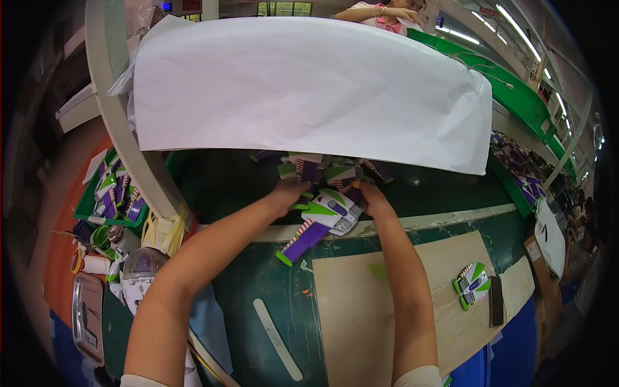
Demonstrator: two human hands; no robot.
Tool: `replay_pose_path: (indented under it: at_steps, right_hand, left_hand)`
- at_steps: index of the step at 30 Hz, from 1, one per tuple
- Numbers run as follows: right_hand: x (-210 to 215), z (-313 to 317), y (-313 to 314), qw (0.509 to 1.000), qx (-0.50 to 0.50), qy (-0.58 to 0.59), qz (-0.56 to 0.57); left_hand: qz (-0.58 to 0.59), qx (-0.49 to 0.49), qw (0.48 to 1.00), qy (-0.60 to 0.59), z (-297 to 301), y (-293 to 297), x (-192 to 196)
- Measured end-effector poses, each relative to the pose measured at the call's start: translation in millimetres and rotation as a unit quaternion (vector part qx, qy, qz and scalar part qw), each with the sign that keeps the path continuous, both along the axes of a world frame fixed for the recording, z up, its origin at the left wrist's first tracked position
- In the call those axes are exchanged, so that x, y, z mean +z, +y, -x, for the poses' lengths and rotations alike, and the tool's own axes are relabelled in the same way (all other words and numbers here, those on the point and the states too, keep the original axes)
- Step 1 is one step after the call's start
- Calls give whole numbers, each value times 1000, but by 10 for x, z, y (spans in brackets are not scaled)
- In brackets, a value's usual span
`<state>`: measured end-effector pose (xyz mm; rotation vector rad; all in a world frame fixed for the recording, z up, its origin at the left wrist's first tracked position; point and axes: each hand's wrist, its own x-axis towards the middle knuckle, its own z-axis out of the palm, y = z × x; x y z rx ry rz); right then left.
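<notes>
A toy wing pack (330,210) in white, green and purple lies tilted between my hands, its purple striped wing pointing down and to the left. My right hand (375,200) is closed at its upper right end, on the other wing. My left hand (289,195) has its fingers curled at the green-edged parts by the pack's upper left; its fingertips are partly hidden. Just beyond lie several similar wing packs (309,169) in a pile, partly covered from view by a hanging white sheet (309,90).
Brown cardboard (354,309) covers the near right bench, carrying another wing pack (472,285) and a dark flat block (496,301). A white strip (277,338) lies nearer left. A green bin (138,219) of parts stands left, by a post (122,97). A person (387,14) sits beyond.
</notes>
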<state>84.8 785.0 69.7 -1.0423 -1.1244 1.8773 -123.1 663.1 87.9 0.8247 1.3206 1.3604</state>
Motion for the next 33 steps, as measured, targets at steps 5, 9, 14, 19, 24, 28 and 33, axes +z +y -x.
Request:
replay_pose_path:
  at_steps: [5,9,14,19,24,28,33]
  right_hand:
    - [249,-719,-834,998,18,-39,46]
    - [528,-1382,-1862,994,42,-80,65]
    - [513,-1818,-2687,993,16,-113,42]
    - [373,-1970,-2982,976,-61,-195,-72]
    - [615,-1990,-2983,988,-116,-90,-47]
    - [783,-1667,-2696,991,-71,-76,-89]
    - [651,-1122,-2396,959,9,-143,-244]
  left_hand:
    - [7,4,997,-81,-791,-1176,305]
    - [44,-14,998,-45,-1260,-2356,496]
    - [31,-76,996,-24,-1607,-3319,349]
    - [113,-179,968,138,-1771,-3695,257]
    - [154,-429,808,373,-1411,-3618,1008]
    - [190,-348,851,345,-854,-2761,1356]
    - [41,-52,798,599,247,-1174,716]
